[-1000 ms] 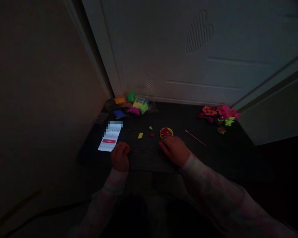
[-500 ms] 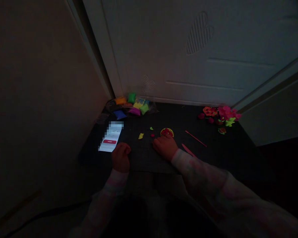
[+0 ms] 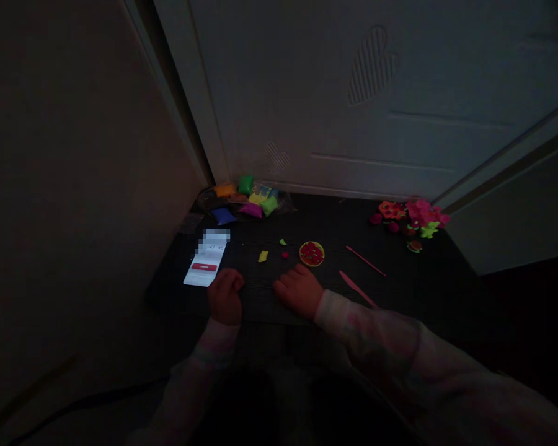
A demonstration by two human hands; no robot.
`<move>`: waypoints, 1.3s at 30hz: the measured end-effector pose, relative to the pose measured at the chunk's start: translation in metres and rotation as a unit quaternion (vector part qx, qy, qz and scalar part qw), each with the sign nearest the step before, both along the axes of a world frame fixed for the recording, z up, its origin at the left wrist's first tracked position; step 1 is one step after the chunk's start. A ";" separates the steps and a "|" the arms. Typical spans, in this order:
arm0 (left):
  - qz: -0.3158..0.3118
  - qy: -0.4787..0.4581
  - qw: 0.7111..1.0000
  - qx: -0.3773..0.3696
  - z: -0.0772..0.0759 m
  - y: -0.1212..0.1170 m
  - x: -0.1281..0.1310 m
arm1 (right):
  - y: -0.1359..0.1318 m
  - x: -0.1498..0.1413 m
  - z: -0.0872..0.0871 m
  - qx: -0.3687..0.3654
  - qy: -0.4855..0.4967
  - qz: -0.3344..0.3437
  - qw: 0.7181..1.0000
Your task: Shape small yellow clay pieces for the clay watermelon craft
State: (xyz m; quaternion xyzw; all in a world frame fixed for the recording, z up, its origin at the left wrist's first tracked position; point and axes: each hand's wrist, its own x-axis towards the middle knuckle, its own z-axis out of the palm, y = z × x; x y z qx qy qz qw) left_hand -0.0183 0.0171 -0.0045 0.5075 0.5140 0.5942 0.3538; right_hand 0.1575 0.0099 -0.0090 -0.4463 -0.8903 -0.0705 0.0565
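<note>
My right hand (image 3: pixel 299 291) is closed above the dark tabletop, fingers curled down so that whatever is in them, if anything, stays hidden. Just beyond it lies a small round clay pizza (image 3: pixel 312 254) with a yellow rim and red and green bits on top. My left hand (image 3: pixel 225 295) is curled shut beside the lit phone (image 3: pixel 206 259), and I cannot make out anything in it. Between the hands and a little farther off are a yellow clay piece (image 3: pixel 263 256), a small red clay ball (image 3: pixel 285 255) and a light green scrap (image 3: pixel 283 242).
A pink modelling knife (image 3: pixel 357 289) and a thin pink stick tool (image 3: pixel 366 261) lie to the right. Several colourful clay packets (image 3: pixel 251 209) fill the back left. Pink clay flowers (image 3: pixel 423 214) and other small pieces sit at the back right. A white door (image 3: pixel 307 93) rises behind the table (image 3: pixel 335 217).
My right hand has drawn back toward me and slightly left, uncovering the whole pizza. My left hand has hardly moved.
</note>
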 end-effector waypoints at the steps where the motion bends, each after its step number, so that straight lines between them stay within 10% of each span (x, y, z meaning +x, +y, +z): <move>1: -0.002 0.000 1.000 0.002 -0.001 0.000 0.000 | 0.000 0.000 -0.001 0.000 0.000 0.002 1.000; 21: 0.005 -0.073 0.997 -0.009 -0.008 0.002 0.002 | -0.007 -0.007 -0.004 -0.023 0.027 0.012 0.999; 31: 0.005 -0.097 0.995 -0.023 -0.011 0.003 0.003 | 0.011 0.024 0.031 -0.063 0.123 -0.153 0.979; 39: 0.003 -0.107 0.994 -0.028 -0.013 0.004 0.004 | -0.036 0.041 0.036 -0.179 0.113 -0.182 0.960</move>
